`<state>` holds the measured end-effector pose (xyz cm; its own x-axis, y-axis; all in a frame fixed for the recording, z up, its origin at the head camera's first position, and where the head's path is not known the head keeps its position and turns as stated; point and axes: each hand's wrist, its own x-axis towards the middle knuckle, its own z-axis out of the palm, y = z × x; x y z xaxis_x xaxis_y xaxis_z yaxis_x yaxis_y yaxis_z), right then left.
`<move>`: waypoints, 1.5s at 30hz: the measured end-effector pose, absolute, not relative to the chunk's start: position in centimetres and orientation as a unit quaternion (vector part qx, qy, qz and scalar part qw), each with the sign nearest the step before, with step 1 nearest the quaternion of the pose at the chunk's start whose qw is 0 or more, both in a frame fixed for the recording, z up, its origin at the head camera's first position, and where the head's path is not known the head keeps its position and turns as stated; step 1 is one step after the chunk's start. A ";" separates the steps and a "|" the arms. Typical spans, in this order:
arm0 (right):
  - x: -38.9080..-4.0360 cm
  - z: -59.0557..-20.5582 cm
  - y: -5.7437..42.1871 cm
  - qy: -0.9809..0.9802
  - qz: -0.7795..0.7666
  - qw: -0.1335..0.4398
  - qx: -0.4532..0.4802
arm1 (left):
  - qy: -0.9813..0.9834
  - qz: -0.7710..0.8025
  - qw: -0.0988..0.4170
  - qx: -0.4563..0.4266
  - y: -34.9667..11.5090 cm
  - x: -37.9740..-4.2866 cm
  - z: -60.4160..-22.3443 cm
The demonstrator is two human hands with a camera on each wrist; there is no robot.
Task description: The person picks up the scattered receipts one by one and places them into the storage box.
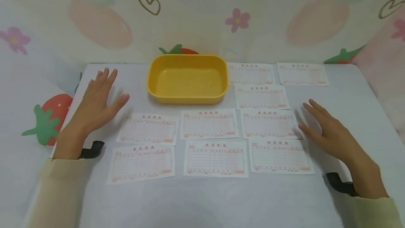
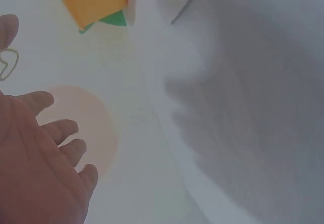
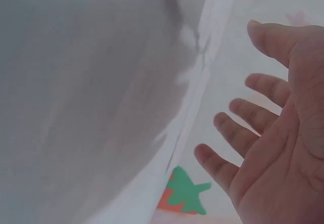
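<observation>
Several white paper receipt slips with red print lie on the white table, among them a lower-left slip (image 1: 142, 164), a middle slip (image 1: 209, 124) and a top-right slip (image 1: 303, 74). A yellow plastic basin (image 1: 188, 100) stands at the back, with nothing visible inside. My left hand (image 1: 95, 105) hovers left of the basin, fingers straight and thumb spread; its bare palm (image 2: 35, 158) shows in the left wrist view. Over the right side, my right hand (image 1: 332, 136) is held near the slips' right edges, fingers extended. Its palm (image 3: 278, 158) holds nothing in the right wrist view.
Behind the table hangs a pale cloth backdrop (image 1: 196, 17) printed with strawberries, flowers and hearts. The table's back edge meets it just behind the basin. A black wrist mount (image 1: 93, 150) sits at the left wrist and another black mount (image 1: 340, 184) at the right.
</observation>
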<state>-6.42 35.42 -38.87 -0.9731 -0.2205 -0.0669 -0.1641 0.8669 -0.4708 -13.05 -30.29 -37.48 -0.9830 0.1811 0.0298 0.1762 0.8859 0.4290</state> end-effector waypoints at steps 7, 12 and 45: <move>-4.8 -38.9 34.5 0.959 -0.253 0.061 -0.110 | 0.969 0.222 0.020 0.109 -27.6 -15.1 -37.2; -3.6 -39.1 33.9 0.962 -0.244 0.056 -0.110 | 0.967 0.221 0.033 0.124 -26.0 -16.3 -37.1; 0.5 -40.0 32.6 0.975 -0.191 0.042 -0.106 | 0.954 0.258 0.083 0.131 -22.0 -18.7 -39.2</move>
<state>0.47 32.58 -39.98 -0.9740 -0.2230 -0.0413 -0.1909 0.9044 -0.3816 -18.67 -22.04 -39.17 -0.9515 0.2936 -0.0915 0.2077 0.8328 0.5132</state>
